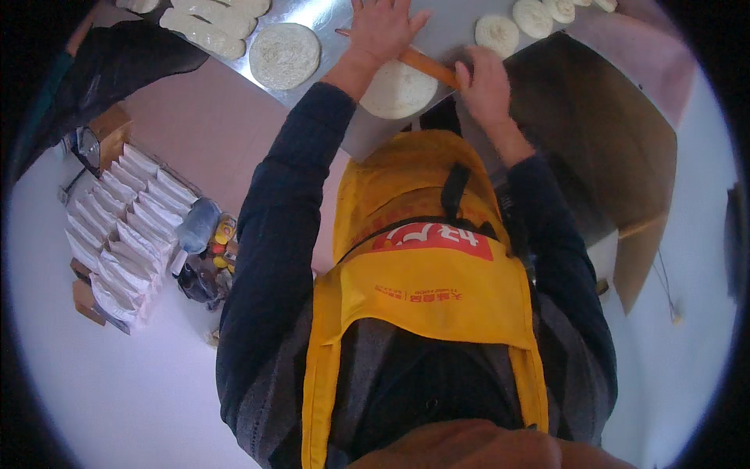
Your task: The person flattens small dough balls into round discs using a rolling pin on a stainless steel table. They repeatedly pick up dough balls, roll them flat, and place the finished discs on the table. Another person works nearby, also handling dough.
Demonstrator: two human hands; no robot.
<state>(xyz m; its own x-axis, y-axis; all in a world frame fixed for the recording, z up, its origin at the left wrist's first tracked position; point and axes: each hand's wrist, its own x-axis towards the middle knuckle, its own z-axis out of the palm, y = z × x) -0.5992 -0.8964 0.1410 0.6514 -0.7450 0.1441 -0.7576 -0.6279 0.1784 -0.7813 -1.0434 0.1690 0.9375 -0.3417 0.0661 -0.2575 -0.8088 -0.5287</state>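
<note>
Under my left hand (pixel 384 29), which lies flat with its fingers spread, runs a wooden rolling pin (pixel 430 67). My right hand (pixel 487 85) holds the pin's right end between thumb and curled fingers. The pin slants across a flattened round of dough (pixel 401 94), whose far part is hidden by the pin and my left hand. This dough lies at the near corner of a shiny metal worktop (pixel 334 64). Left of it sits another flat dough round (pixel 285 57). Smaller coiled dough pieces (pixel 497 35) line the worktop on the right.
Long, glossy dough strips (pixel 205 26) lie at the upper left. A dark plastic sheet (pixel 129 64) hangs beside them. White packets (pixel 126 217) stand in rows below left, near a clear plastic bottle (pixel 198 225). A brown panel (pixel 603 129) stands on the right. I wear a yellow apron (pixel 422 316).
</note>
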